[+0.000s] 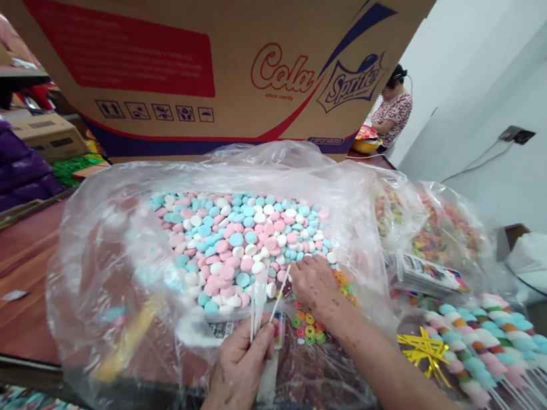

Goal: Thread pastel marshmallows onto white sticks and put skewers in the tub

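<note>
My left hand (242, 358) is closed around several thin white sticks (256, 307), which point up and away from me. One stick leans to the right, its tip close to the fingers of my right hand (314, 283). That hand is closed, knuckles up, at the right edge of a heap of pink, blue and white round candies (236, 239). What its fingertips hold is hidden. The heap lies on a spread clear plastic bag (103, 230). Small ring-shaped candies (306, 326) in orange, green and red lie below my right wrist.
A large cardboard box (179, 4) stands behind the heap. On the right lie finished candy skewers (491, 348), yellow twist ties (424, 354), a stack of printed packets (428, 274) and bags of ring candies (436, 226). A person (393, 112) sits beyond the box.
</note>
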Demonstrator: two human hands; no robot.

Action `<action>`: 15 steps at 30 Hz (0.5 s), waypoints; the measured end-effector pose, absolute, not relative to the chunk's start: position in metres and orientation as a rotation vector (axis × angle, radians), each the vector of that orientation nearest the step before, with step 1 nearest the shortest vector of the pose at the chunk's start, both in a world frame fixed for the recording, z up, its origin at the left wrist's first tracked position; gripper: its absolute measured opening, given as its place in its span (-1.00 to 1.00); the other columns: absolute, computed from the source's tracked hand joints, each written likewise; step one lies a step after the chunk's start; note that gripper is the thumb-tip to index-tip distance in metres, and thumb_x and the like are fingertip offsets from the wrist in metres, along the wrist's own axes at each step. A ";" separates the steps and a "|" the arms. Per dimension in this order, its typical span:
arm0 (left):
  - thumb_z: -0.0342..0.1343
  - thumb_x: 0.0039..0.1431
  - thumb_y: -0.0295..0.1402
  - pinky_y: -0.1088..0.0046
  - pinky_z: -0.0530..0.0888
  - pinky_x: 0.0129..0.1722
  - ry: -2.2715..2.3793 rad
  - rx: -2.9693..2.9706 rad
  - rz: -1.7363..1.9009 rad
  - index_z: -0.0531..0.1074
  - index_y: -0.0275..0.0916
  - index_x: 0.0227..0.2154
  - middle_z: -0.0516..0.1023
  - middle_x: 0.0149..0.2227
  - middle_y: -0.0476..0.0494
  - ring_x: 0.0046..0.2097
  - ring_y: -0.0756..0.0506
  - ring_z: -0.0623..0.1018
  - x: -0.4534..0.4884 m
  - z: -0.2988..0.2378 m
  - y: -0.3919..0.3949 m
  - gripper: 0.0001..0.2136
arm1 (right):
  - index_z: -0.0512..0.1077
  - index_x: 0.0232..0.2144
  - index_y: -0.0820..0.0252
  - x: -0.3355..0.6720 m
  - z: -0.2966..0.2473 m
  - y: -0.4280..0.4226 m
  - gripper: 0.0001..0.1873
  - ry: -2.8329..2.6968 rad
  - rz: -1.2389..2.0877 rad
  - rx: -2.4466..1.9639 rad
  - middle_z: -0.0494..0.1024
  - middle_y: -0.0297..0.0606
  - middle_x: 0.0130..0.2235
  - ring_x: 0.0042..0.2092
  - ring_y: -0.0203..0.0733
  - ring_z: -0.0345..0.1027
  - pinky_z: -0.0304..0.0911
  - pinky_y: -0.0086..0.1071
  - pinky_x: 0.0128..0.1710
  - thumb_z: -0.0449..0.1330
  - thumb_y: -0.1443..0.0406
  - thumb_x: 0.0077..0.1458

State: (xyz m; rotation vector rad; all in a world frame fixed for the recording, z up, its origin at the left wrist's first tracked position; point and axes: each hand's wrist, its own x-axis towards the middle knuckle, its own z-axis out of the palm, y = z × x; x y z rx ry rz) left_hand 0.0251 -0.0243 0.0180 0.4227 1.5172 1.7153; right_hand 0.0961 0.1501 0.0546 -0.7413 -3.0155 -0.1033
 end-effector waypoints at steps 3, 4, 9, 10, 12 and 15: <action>0.20 0.11 -0.05 0.57 0.09 -0.68 1.611 0.601 1.598 0.55 -0.25 -0.46 0.37 -0.63 0.05 -0.64 0.06 0.21 0.023 0.021 -0.026 -0.68 | 0.43 -0.26 0.16 0.098 0.060 0.154 -0.80 -2.817 0.186 -0.916 0.57 -0.14 -0.26 -0.14 -0.04 0.39 0.19 -0.22 -0.09 0.09 0.44 0.07; 0.18 0.13 -0.05 0.56 0.11 -0.67 1.631 0.637 1.562 0.55 -0.25 -0.46 0.38 -0.62 0.04 -0.64 0.05 0.21 0.022 0.024 -0.026 -0.67 | 0.41 -0.28 0.16 0.101 0.062 0.156 -0.84 -2.704 0.371 -0.979 0.57 -0.18 -0.30 -0.19 -0.07 0.41 0.22 -0.26 -0.14 0.10 0.42 0.05; 0.13 0.14 -0.07 0.53 0.16 -0.62 1.726 0.698 1.480 0.58 -0.24 -0.33 0.35 -0.65 0.07 -0.60 -0.01 0.27 0.021 0.034 -0.024 -0.68 | 0.31 -0.37 0.12 0.112 0.072 0.166 -0.81 -1.851 1.630 -0.899 0.52 -0.41 -0.51 -0.46 -0.22 0.44 0.27 -0.39 -0.44 0.22 0.21 -0.05; 0.12 0.16 -0.09 0.52 0.17 -0.60 1.741 0.713 1.455 0.58 -0.24 -0.30 0.34 -0.64 0.08 -0.59 -0.02 0.28 0.021 0.035 -0.024 -0.69 | 0.31 -0.39 0.14 0.113 0.074 0.167 -0.76 -1.708 1.777 -0.851 0.52 -0.41 -0.52 -0.47 -0.23 0.44 0.27 -0.41 -0.46 0.27 0.21 -0.10; 0.07 0.20 -0.14 0.50 0.20 -0.55 1.759 0.768 1.396 0.57 -0.23 -0.27 0.32 -0.63 0.09 -0.56 -0.03 0.29 0.020 0.035 -0.024 -0.71 | 0.33 -0.40 0.17 0.114 0.080 0.166 -0.70 -1.537 1.937 -0.806 0.53 -0.40 -0.52 -0.47 -0.25 0.46 0.29 -0.44 -0.46 0.34 0.23 -0.19; 0.02 0.23 -0.15 0.48 0.22 -0.47 1.787 0.846 1.353 0.53 -0.23 -0.39 0.29 -0.62 0.09 -0.51 -0.04 0.32 0.020 0.035 -0.024 -0.71 | 0.36 -0.40 0.19 0.114 0.087 0.163 -0.68 -1.456 2.024 -0.797 0.54 -0.40 -0.50 -0.48 -0.30 0.44 0.30 -0.46 -0.46 0.38 0.26 -0.23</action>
